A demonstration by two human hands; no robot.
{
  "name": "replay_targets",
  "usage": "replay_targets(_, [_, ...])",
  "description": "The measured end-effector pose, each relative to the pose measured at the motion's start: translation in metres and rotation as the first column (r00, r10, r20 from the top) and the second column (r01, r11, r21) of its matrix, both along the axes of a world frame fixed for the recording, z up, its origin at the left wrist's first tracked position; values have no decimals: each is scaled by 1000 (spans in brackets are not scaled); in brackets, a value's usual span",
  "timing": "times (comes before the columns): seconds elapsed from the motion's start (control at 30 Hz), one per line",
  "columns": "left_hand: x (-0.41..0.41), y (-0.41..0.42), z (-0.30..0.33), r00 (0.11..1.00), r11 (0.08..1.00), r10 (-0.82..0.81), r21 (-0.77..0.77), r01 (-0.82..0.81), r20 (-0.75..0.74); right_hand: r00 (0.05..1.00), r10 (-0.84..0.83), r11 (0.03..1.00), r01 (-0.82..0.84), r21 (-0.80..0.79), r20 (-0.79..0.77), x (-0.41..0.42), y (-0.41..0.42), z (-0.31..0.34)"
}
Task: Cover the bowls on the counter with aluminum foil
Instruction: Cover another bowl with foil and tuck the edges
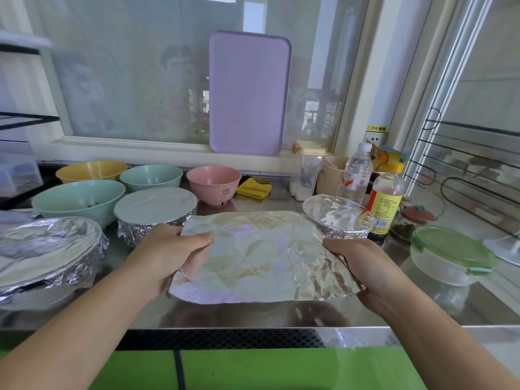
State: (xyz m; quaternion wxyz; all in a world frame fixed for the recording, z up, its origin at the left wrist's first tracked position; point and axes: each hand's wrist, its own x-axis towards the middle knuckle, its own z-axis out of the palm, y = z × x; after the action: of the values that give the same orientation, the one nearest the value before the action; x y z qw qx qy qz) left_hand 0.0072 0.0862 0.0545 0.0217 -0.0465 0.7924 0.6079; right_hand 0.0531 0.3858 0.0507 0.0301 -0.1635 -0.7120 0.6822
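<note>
Foil sheet [261, 249] held taut above counter's front edge; left hand [171, 249], right hand [363, 266] pinching opposite ends, likely for pink bowl [213, 182].

A frosted window [174, 80] fills the upper frame, letting in soft daylight. A lilac tray [250, 92] leans against it at centre. The steel surface [253, 313] spans the lower half.

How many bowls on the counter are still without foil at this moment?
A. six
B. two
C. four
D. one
C: the yellow bowl, large green bowl, small green bowl and pink bowl stand open, while both hands hold the loose foil sheet.
</note>
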Motion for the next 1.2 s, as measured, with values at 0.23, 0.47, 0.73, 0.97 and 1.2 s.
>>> replay_targets(0.23, [7, 1, 18, 930, 793, 52, -551, -259, -363, 1000, -27, 991, 25, 135, 15, 4, 3, -1])
replay_targets(0.47, [5, 48, 38, 813, 515, -521, -855, 57, -259, 961, 70, 366, 223, 904, -266, 10, -17, 43])
replay_targets(0.73, [-27, 68, -11, 805, 259, -590, -958, 124, -55, 820, 572, 163, -101, 981, -11, -63, -65, 1])
replay_targets(0.97, [-37, 66, -27, 783, 248, -615, -966, 76, -96, 811, 583, -68, -19, 998, 55, -69, -62, -15])
replay_targets(1.2, [-35, 67, -29, 780, 316, -607, -947, 60, -153, 836, 546, -5, -56, 998, 50, -62, -64, -13])
